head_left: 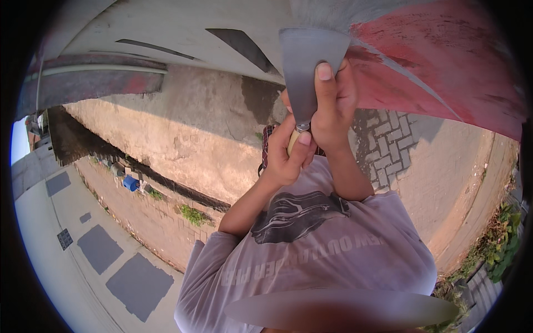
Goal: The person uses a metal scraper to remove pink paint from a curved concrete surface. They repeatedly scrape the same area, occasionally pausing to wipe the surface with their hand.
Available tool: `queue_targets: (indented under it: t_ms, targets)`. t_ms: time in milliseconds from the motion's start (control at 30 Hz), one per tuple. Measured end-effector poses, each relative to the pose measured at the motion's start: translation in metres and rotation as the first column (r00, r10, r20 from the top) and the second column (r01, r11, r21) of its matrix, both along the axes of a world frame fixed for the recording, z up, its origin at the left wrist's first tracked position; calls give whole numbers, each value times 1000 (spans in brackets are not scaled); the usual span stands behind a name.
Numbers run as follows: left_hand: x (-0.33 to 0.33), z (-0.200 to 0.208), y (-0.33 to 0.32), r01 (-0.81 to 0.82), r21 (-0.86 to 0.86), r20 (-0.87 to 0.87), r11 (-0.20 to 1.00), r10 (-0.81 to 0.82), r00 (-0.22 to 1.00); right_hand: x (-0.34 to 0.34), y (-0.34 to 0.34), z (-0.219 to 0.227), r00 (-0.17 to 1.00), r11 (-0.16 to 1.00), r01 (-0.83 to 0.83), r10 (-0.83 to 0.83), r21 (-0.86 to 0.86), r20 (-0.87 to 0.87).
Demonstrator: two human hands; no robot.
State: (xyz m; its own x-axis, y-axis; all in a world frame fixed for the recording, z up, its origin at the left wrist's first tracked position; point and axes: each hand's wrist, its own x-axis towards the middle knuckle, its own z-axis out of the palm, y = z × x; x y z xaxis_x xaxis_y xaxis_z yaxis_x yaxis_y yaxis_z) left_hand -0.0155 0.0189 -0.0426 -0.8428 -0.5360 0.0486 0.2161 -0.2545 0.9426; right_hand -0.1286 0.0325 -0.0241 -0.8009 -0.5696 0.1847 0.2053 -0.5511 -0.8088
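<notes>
A wide metal putty knife points upward in front of me, its broad edge close to a grey and red painted surface; I cannot tell whether it touches. My left hand is closed round its pale wooden handle, just below the ferrule. Higher up, my right hand grips the blade's right side, with the thumb flat on the metal face and the fingers behind, mostly hidden. Grey patches and a thin grey line cross the red paint.
Left of the blade, a pale panel has dark slots. Below lies concrete ground, with block paving to the right. A blue container stands along a ditch at the left, near a grey-patched wall. Plants grow at the right.
</notes>
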Motion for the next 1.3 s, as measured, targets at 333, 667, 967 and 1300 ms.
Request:
queue_targets:
  t_ms: [333, 667, 967, 1300]
  targets:
    - [2, 5, 4, -40, 19, -2, 999, 40, 999, -1, 4, 4, 1000, 1000, -20, 21, 21, -23]
    - [-4, 5, 9, -39, 8, -30, 999, 40, 999, -4, 5, 5, 998, 999, -50, 50, 15, -32]
    - [-2, 4, 9, -11, -2, 7, 1000, 11, 1000, -3, 7, -1, 999, 999, -34, 34, 3, 5]
    - [-3, 3, 9, -39, 58, -3, 998, 40, 999, -6, 2, -1, 997, 1000, -5, 6, 17, -77]
